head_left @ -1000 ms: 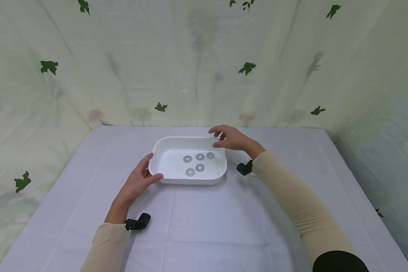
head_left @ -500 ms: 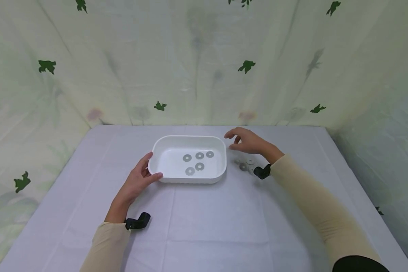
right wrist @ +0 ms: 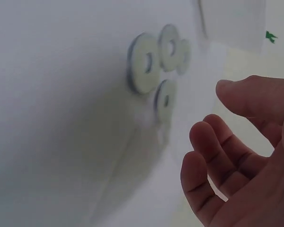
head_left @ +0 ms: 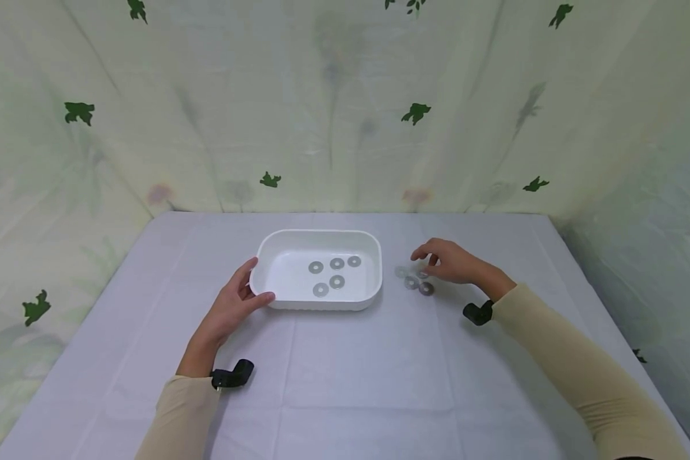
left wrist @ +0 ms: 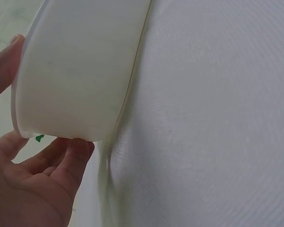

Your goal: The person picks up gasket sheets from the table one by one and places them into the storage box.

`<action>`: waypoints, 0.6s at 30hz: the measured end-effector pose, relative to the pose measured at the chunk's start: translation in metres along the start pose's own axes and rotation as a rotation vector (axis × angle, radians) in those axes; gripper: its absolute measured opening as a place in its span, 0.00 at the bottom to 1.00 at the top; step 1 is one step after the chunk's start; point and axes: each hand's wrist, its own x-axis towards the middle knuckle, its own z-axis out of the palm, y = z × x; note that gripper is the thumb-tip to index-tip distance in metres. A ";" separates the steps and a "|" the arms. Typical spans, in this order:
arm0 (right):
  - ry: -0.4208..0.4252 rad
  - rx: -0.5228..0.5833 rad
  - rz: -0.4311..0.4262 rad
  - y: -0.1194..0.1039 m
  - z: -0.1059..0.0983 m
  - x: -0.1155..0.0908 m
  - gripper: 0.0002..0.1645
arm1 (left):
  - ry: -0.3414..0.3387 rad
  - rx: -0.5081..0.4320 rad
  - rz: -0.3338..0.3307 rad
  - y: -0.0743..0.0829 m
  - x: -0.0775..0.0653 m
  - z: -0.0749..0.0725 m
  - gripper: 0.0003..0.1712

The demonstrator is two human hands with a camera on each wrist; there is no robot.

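A white oblong tray sits on the table, with several flat grey washers lying inside it. My left hand holds the tray's left end, thumb over the front rim and fingers along the side. In the left wrist view, the fingertips rest against the outer wall of the tray. To the right of the tray, several more washers lie close together on the cloth. My right hand hovers over this group with loosely bent fingers. In the right wrist view, its thumb and fingers are apart, near the washers.
A white cloth covers the table. Behind it and at both sides hangs a pale plant-print curtain with dark green leaf shapes. A black wrist camera is strapped to the right arm, another wrist camera to the left.
My right hand has moved from above the tray's right end to the right and down, over the washers on the cloth. The left hand and tray have stayed put.
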 end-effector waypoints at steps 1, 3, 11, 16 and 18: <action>-0.001 -0.001 0.007 0.003 0.001 -0.001 0.20 | 0.000 -0.001 0.001 0.000 0.000 0.000 0.58; -0.008 0.002 0.033 0.009 0.003 -0.002 0.20 | 0.000 -0.003 0.000 0.000 0.000 0.000 0.58; -0.026 -0.008 0.098 0.024 0.012 0.000 0.21 | -0.004 -0.013 0.002 -0.001 0.001 0.001 0.57; -0.002 -0.031 0.083 0.027 0.015 0.007 0.19 | -0.004 -0.016 0.006 -0.002 0.001 0.000 0.57; -0.002 -0.045 0.086 0.027 0.017 0.009 0.17 | -0.003 -0.016 0.006 -0.002 0.001 0.000 0.57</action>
